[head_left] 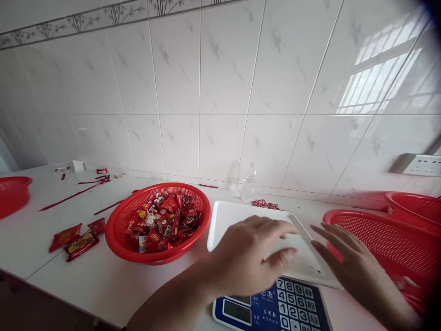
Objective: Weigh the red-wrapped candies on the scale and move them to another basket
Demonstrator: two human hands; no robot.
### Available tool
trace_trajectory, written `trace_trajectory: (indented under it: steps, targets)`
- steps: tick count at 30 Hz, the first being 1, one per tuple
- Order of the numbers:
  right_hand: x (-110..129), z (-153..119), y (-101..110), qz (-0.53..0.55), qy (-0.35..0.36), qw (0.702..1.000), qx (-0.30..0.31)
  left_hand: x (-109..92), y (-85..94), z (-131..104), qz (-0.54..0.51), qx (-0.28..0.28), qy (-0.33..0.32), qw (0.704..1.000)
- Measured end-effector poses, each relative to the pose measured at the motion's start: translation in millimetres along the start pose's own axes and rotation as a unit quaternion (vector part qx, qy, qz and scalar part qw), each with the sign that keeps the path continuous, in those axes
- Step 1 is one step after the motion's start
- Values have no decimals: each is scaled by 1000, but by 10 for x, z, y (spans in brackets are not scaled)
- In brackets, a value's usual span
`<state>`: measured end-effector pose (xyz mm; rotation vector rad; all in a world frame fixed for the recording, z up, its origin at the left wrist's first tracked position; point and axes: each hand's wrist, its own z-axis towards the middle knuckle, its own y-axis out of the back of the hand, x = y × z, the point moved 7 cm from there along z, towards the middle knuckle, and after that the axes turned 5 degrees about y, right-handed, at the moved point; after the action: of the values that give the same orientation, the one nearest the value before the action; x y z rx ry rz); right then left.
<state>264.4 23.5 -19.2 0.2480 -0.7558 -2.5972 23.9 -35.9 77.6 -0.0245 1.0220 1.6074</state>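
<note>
My left hand (253, 253) hovers over the white tray (229, 214) of a digital scale, its fingers apart and nothing held. Beyond the tray's right edge, my right hand (354, 266) is raised with spread fingers, also holding nothing, near a red basket (372, 230). Below the tray sits the scale's blue keypad panel (272, 308), partly hidden by my left hand. To the left stands a red basket (115, 234) filled with red-wrapped snacks (165, 223).
Loose packets (81, 243) lie at the left, with red ribbons (72, 197) behind them. Against the tiled wall stand a clear bottle (248, 184) and flat red packets (265, 204). Another red basket (14, 195) is at the far left; one more (416, 209) is at the right.
</note>
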Motion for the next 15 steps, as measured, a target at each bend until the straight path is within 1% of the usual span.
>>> trace_trajectory:
  steps: [2,3,5,6,7,8,10,11,13,15]
  targets:
    - [379,20,-34,46,28,999,-6,222,62,24,53,4,45,998]
    - [539,34,-19,66,34,997,-13,375,121,18,90,9,82,993]
    - [774,51,74,92,46,994,-44,762,277,-65,164,44,191,967]
    - [833,46,128,106,47,992,-59,971,365,-153,192,73,254,945]
    - [850,30,174,120,42,989,-70,1177,435,-274,204,119,316,919]
    - [833,5,210,135,32,987,-78,1338,524,-391,212,142,355,899]
    - [743,-72,239,166,8,982,-86,1590,657,-614,209,181,403,873]
    - [691,-117,236,179,-4,980,-88,1687,689,-711,201,198,417,864]
    - [609,-202,207,203,-25,975,-89,1846,703,-851,183,213,437,854]
    - [573,-257,169,220,-43,971,-84,1975,656,-906,164,205,447,855]
